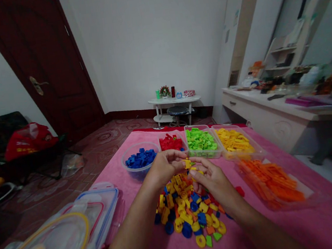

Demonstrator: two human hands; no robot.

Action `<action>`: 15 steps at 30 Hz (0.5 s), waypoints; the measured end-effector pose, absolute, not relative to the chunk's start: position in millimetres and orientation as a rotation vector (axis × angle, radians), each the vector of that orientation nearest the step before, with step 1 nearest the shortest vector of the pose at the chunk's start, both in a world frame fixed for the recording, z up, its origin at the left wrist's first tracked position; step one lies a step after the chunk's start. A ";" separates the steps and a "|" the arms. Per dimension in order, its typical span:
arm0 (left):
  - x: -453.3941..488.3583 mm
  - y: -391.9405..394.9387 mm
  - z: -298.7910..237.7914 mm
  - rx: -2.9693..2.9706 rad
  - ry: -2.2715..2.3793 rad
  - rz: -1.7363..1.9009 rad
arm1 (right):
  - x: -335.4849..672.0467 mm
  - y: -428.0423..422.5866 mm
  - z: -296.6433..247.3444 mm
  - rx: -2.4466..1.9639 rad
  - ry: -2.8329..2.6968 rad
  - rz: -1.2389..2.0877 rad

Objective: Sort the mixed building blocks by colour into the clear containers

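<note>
My left hand (166, 166) is closed, pinching a small yellow toy block (187, 163) between thumb and fingers. Close beside it, my right hand (207, 175) is closed too, with small yellow pieces (196, 170) at its fingertips and a bit of green showing near them. The exact shape of these pieces is too small to tell. Both hands are held over a loose pile of mixed plastic building pieces (182, 204), mostly yellow and blue with some orange, red and green. Part of the pile is hidden by my hands and forearms.
Behind the pile stand clear tubs of blue (140, 158), red (171, 142), green (201, 141) and yellow blocks (234, 141). A tub of orange pieces (274, 179) sits at the right. Stacked clear lids (56, 243) lie at the left on the pink cloth (120, 147).
</note>
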State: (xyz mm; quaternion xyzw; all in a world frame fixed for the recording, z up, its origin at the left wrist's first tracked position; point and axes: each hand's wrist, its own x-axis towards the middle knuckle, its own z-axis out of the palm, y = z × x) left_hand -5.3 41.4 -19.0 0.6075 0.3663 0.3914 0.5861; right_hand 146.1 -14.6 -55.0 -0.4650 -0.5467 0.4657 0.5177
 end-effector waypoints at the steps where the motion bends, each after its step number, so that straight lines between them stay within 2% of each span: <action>1: -4.1 41.1 -19.7 1.402 0.849 0.927 | 145.1 -15.7 -54.4 -1.099 -1.322 1.115; 8: 4.9 42.6 -30.8 1.625 0.960 1.041 | 140.4 -18.7 -56.0 -1.071 -1.335 1.080; 15: 16.2 29.1 -27.0 2.079 1.005 1.024 | 143.8 -14.3 -60.5 -0.993 -0.961 1.214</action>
